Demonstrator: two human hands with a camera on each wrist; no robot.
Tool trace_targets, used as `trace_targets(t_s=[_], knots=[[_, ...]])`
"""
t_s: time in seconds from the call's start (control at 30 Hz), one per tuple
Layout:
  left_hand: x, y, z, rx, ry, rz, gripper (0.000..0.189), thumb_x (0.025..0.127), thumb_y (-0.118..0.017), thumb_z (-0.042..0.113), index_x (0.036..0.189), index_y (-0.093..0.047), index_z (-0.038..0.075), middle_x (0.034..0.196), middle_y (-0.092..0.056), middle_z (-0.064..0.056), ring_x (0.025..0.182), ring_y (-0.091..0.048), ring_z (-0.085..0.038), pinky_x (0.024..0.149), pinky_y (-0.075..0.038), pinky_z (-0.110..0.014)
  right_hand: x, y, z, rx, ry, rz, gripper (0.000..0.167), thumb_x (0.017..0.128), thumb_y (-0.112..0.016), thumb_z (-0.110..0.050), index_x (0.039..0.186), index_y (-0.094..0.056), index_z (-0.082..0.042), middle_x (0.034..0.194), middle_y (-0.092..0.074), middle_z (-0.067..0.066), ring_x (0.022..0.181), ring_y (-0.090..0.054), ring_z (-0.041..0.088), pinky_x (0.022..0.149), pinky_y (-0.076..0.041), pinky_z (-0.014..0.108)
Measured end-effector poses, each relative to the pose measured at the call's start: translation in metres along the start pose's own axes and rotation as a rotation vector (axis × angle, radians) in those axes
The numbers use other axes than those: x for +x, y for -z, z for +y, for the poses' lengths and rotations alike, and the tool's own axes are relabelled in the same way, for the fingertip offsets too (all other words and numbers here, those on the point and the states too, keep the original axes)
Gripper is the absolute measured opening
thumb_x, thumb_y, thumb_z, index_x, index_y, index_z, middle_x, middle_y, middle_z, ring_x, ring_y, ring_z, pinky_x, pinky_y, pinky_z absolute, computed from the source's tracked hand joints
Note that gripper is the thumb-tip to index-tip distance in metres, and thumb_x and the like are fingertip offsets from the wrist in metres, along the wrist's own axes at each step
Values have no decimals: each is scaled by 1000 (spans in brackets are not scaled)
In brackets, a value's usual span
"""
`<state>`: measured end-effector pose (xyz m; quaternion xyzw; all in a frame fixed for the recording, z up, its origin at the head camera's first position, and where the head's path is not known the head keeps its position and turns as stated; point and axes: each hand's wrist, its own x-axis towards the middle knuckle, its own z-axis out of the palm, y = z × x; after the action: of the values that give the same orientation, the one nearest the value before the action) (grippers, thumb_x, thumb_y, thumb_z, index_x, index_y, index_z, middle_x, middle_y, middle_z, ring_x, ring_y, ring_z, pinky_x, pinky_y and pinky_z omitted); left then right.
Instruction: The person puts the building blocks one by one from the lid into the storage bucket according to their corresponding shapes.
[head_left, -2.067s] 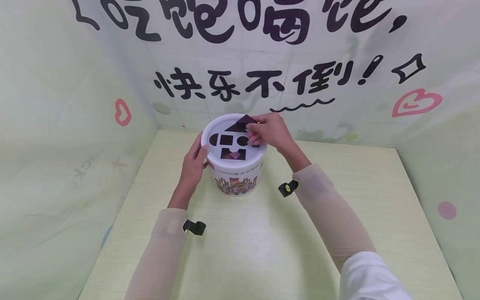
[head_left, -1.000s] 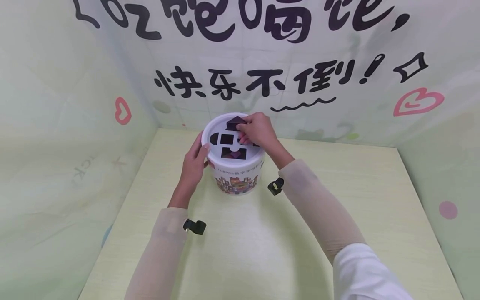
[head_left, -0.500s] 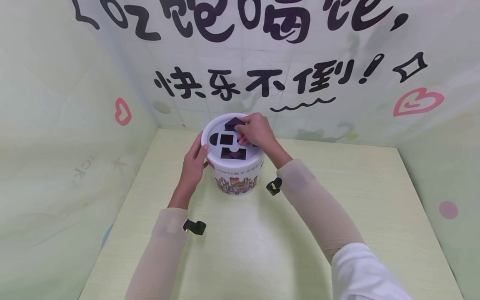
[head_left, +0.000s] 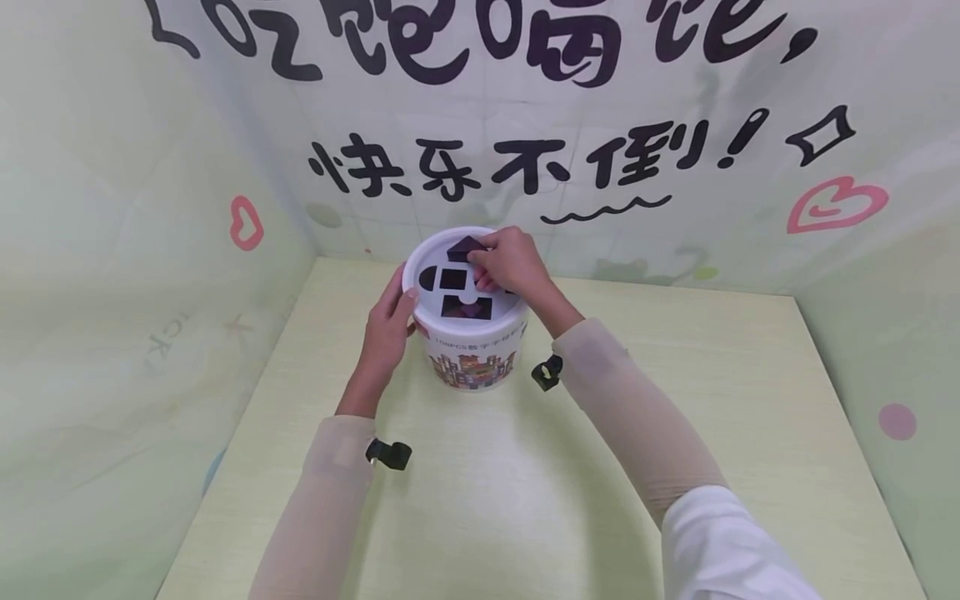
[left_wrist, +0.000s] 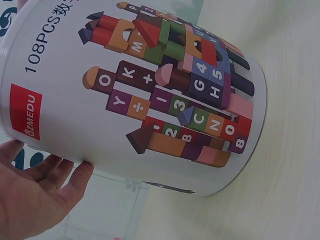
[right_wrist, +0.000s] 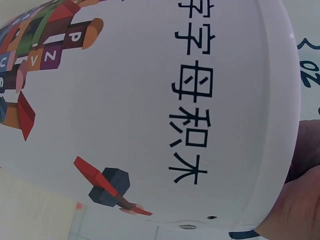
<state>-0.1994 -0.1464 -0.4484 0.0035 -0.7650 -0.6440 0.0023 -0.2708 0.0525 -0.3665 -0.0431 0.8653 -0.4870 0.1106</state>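
A white toy-block bucket (head_left: pixel 474 367), printed with colourful blocks, stands upright at the back of the table. Its white lid (head_left: pixel 435 304) has shaped holes, among them a half-round hole (head_left: pixel 427 278) and a square hole (head_left: pixel 453 279). My left hand (head_left: pixel 384 333) holds the bucket's left side, thumb on the rim. A dark triangular block (head_left: pixel 463 248) is pinched by my right hand (head_left: pixel 517 262) at the lid's far part, over the triangular hole. How far it sits in the hole I cannot tell. That hand covers the lid's right part.
The pale table (head_left: pixel 480 500) extends in front of the bucket and to both sides. Close behind it rises a printed wall sheet (head_left: pixel 420 200) with black lettering. Similar sheets close off the left and right. Each forearm carries a black wrist mount (head_left: pixel 390 455).
My right hand has brought the triangular block leftward and a little down onto the triangular hole, with only slight shifts in the last second. The left hand and bucket have stayed put.
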Motion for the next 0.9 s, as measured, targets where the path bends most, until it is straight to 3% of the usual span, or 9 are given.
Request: trace_targets(t_s=[0.1,0.2,0.33,0.43,0.67,0.9], knots=[[-1,0,3,-5,3,-7,49,103,-43,41,150,-30,43,156,-34,9,137,-41,-25,105,-44,-54,-1,0,-1,2,-2,-9,33,95,-63,-14,126,-66,-7,64,-64,10,48,-62,13,52,-60,29],[-8,-1,17,2,7,-15,52,104,-41,35,154,-28,33,157,-33,3,138,-40,-27,106,-43,-54,-1,0,-2,5,-7,-15,34,95,-63,-14,127,-65,-7,65,-65,11,48,-62,13,53,-60,30],[-8,-1,15,2,-3,-9,51,103,-42,40,152,-30,39,156,-35,4,137,-42,-26,106,-43,-54,-1,1,-3,-7,-12,-28,35,95,-63,-14,129,-64,-7,66,-66,11,48,-62,12,53,-60,30],[-1,-1,1,-3,-17,0,48,101,-44,47,148,-32,48,155,-36,9,136,-43,-25,105,-44,-54,-1,1,-4,-19,-16,-38,36,95,-62,-14,131,-63,-7,67,-66,11,49,-63,12,54,-60,29],[0,-1,0,-1,-26,6,48,100,-45,48,147,-33,49,154,-38,10,135,-44,-24,103,-46,-53,-3,4,-5,30,-33,-47,45,95,-61,-13,139,-53,-3,70,-68,12,51,-64,14,56,-61,31],[1,-1,-1,-4,-20,6,48,101,-45,47,147,-33,48,154,-37,9,135,-44,-25,105,-44,-53,-2,9,0,85,-42,-43,42,95,-62,-13,135,-57,-2,74,-70,15,54,-67,17,58,-62,32]])
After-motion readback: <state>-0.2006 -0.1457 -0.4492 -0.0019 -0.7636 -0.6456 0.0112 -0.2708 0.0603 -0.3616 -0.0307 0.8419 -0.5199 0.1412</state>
